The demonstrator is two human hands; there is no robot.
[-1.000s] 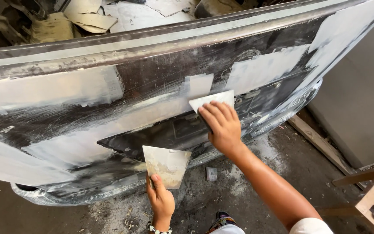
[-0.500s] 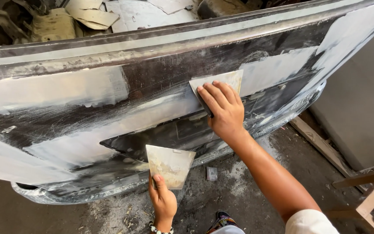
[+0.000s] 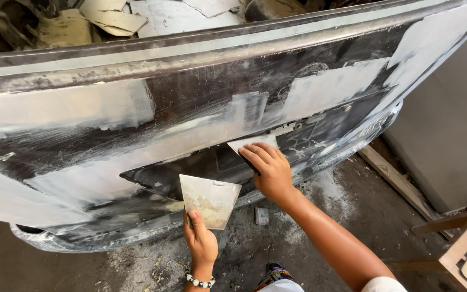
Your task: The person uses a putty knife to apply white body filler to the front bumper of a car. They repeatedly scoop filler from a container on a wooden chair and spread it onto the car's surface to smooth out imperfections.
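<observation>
No packages, labels, signs, screens

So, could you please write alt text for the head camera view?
A right hand presses a small pale spreader against a dark car body panel patched with pale filler. The left hand holds a smeared flat board below, above a dusty floor.
</observation>
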